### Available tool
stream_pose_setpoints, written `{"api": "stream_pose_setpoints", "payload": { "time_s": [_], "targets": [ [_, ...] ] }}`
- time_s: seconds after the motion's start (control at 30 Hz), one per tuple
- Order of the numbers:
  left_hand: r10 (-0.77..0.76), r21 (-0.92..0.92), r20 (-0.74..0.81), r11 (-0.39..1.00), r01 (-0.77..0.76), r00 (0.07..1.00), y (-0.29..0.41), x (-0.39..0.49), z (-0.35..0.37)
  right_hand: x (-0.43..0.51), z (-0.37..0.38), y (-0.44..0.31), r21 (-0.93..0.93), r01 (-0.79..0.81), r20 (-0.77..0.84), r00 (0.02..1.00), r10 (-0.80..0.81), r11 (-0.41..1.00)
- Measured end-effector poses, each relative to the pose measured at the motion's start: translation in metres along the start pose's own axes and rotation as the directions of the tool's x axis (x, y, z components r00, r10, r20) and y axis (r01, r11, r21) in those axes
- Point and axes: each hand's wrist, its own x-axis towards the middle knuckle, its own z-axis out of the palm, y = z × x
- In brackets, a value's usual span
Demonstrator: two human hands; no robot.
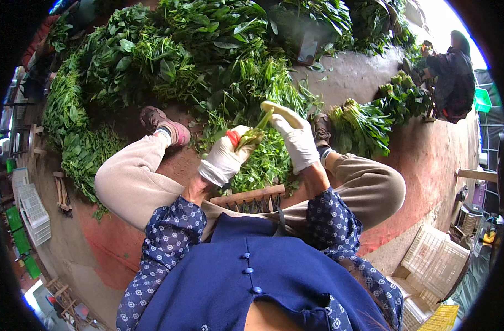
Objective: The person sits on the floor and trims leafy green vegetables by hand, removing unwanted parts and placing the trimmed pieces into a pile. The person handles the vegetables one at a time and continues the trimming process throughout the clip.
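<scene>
My left hand (229,155), in a white glove with something red at a finger, is closed around the stem ends of a small bunch of leafy greens (252,138). Facing it, my right hand (291,132), in a pale glove, has its fingers extended beside the tip of one upright stalk. Whether the fingers touch that stalk, I cannot tell. Loose greens (264,159) lie on the floor below both hands. Beyond them spreads a large heap of leafy greens (219,45).
Bundled greens (355,124) stand right of my foot. A person (452,78) sits at the upper right, another is partly visible upper left. Under me is a wooden stool (247,196). Plastic crates (436,256) stand lower right; a phone-like object (308,47) lies by the heap.
</scene>
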Motion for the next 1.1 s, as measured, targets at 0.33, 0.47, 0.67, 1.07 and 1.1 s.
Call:
{"api": "stream_pose_setpoints", "payload": {
  "time_s": [0.33, 0.47, 0.67, 1.07, 1.1],
  "targets": [
    [-0.137, -0.415, -0.225, 0.909, 0.032, 0.965, 0.004, 0.002, -0.007, 0.002, 0.025, -0.010, -0.173, 0.087, -0.092, 0.990, -0.104, 0.981],
    [-0.027, -0.341, -0.420, 0.931, -0.130, 0.907, -0.004, 0.010, 0.010, -0.004, 0.052, 0.008, -0.273, 0.091, -0.109, 0.986, -0.125, 0.958],
    [-0.058, -0.270, -0.411, 0.961, -0.061, 0.910, -0.015, 0.005, 0.007, -0.004, 0.066, 0.019, -0.232, 0.030, -0.144, 0.988, -0.065, 0.972],
    [-0.161, -0.245, -0.441, 0.968, 0.055, 0.883, -0.054, 0.017, 0.014, 0.007, 0.062, 0.060, 0.049, -0.162, -0.166, 0.972, 0.168, 0.986],
    [-0.216, -0.303, -0.467, 0.950, 0.075, 0.857, -0.057, 0.021, 0.016, 0.010, 0.061, 0.067, 0.164, -0.223, -0.156, 0.956, 0.249, 0.961]
  ]
}}
